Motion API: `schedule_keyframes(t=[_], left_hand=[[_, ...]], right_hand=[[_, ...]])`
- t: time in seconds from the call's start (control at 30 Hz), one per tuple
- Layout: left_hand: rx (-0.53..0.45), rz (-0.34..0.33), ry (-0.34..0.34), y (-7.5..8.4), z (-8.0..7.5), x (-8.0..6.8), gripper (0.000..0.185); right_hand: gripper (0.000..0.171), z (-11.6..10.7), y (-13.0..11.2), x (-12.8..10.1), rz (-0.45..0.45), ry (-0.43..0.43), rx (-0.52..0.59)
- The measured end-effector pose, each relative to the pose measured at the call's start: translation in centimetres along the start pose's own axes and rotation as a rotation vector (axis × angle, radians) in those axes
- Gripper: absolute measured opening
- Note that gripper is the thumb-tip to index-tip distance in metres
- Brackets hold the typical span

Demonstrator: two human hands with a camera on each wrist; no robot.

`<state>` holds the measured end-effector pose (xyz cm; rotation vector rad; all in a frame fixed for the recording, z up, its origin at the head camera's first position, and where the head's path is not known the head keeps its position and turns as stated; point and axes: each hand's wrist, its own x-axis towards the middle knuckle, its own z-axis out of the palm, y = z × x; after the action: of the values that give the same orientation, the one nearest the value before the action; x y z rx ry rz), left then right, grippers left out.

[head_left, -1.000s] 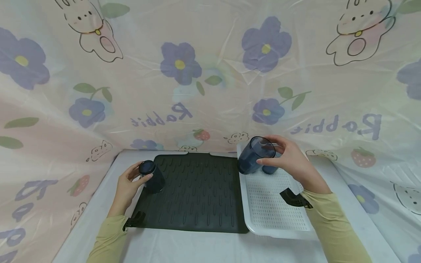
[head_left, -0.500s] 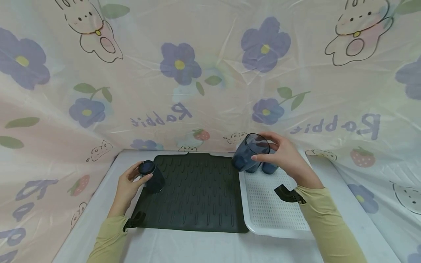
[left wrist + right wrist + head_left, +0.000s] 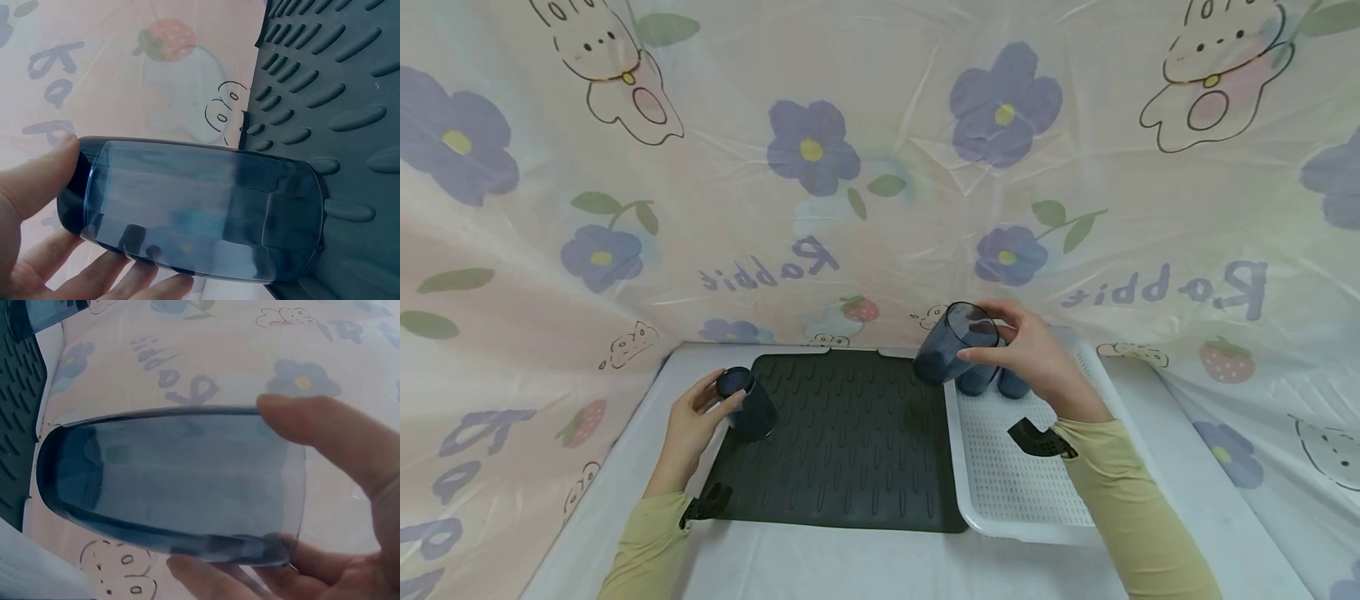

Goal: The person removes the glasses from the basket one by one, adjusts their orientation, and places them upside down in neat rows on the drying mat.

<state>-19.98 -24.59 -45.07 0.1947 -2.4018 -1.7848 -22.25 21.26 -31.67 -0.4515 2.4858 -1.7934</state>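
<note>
From the head view, we see our left hand (image 3: 691, 427) wrapped around a dark blue cup (image 3: 747, 403) that stands on the black mat (image 3: 850, 450). Our right hand (image 3: 1030, 357) holds a second blue cup (image 3: 946, 353), tipped and lifted over the line where mat meets the white tray (image 3: 1022, 467). Two more cups (image 3: 992, 380) sit under that hand.

From the left wrist, our thumb (image 3: 44, 178) and fingers hug the cup (image 3: 200, 209), with the mat beside it.

From the right wrist, our thumb (image 3: 331, 437) and fingers squeeze the cup (image 3: 169, 481).
</note>
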Motion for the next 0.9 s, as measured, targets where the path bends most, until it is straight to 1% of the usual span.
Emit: schedule_keyframes(t=[0.13,0.4,0.6,0.7,0.9], left_hand=[[0.012,-0.004,-0.006,0.1,-0.1,0.1,0.076],[0.033,0.005,0.0,0.4,-0.1,0.0,0.075],[0.064,0.056,0.02,0.3,-0.1,0.0,0.071],[0.078,0.084,0.035,0.2,-0.1,0.1,0.068],[0.089,0.109,0.072,0.4,0.0,0.1,0.064]], right_hand=[[0.074,0.5,0.2,0.2,0.016,-0.017,0.009],[0.078,1.4,0.6,0.5,0.056,-0.015,0.022],[0.08,2.0,0.8,0.7,0.077,-0.004,-0.011],[0.081,2.2,1.0,0.9,0.081,-0.002,-0.009],[0.082,2.9,1.0,1.0,0.072,-0.001,-0.009]])
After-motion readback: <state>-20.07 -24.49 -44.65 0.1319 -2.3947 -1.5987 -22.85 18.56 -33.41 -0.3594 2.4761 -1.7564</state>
